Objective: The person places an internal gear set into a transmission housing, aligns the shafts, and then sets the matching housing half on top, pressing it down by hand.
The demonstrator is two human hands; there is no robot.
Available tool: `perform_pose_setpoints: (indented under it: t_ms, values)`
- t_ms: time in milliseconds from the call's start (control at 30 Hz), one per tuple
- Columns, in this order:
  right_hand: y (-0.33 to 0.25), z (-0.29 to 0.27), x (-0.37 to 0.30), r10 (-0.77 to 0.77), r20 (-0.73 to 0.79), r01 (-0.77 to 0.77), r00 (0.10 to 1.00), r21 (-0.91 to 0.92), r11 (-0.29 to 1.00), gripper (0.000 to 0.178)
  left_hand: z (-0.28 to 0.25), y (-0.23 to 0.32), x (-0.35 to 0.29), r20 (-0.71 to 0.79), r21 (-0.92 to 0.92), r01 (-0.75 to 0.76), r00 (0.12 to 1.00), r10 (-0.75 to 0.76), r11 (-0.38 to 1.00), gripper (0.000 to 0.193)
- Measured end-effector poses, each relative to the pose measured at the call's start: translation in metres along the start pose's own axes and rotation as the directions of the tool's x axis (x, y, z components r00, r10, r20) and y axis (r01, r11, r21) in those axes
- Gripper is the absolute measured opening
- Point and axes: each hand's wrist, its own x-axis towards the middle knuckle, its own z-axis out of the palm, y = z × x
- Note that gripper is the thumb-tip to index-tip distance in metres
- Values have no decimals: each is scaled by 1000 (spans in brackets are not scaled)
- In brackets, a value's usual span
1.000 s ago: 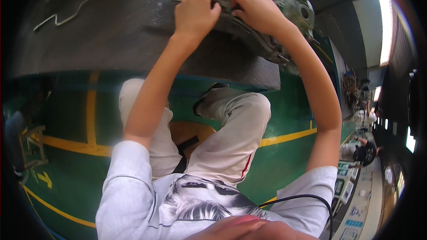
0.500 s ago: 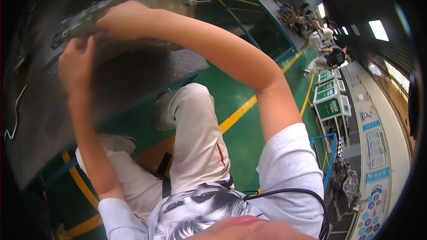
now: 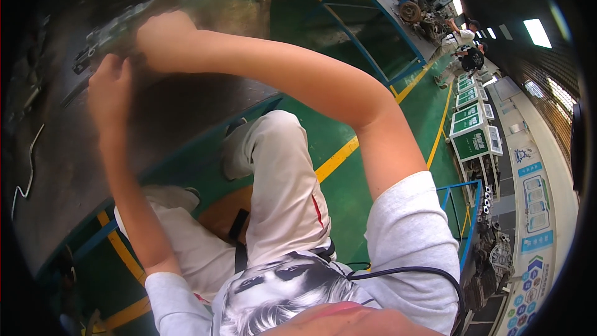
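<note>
A large, dull metal casing (image 3: 205,0), resembling a gearbox housing, lies on a dark workbench (image 3: 180,109) at the upper left. Against its near side my right hand (image 3: 166,40) is closed, the wrist bent and the fingers curled out of sight. My left hand (image 3: 111,90) is just left of it and nearer me, fingers and thumb drawn together beside the casing's edge. Whatever either hand grips is hidden or blurred. A small dark fitting (image 3: 83,60) sits at the casing's left end, close to my left fingertips.
A bent pale wire (image 3: 28,174) lies on the bench's left. My legs are beside the bench's blue frame, above a brown stool (image 3: 224,221). Right of me stand green-and-white boxes (image 3: 469,134) on a rack and metal parts (image 3: 497,255). Two people (image 3: 463,53) work far off.
My right hand has shifted slightly left and curled more at the wrist. My left hand stays close to the same spot on the casing. The whole view has tilted a little.
</note>
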Motion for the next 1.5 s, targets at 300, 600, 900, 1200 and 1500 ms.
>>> perform_pose_setpoints:
  t_ms: [300,600,900,1200,1500]
  values:
    - [0,-11,0,49,19,-49,999,17,999,19,-9,10,0,141,-1,111,984,-110,994,31]
    - [-1,-13,-5,71,8,-71,997,35,997,15,3,9,-1,-30,124,106,994,-104,987,35]
    - [1,-14,-6,100,-24,-96,995,112,989,17,8,19,-4,12,112,137,990,-139,984,27]
    - [-3,-5,3,143,-116,-130,983,115,985,21,13,8,0,-18,175,-19,1000,22,984,25]
    - [7,5,-3,94,-156,-73,983,137,988,21,8,4,-3,-88,-1,132,987,-132,991,29]
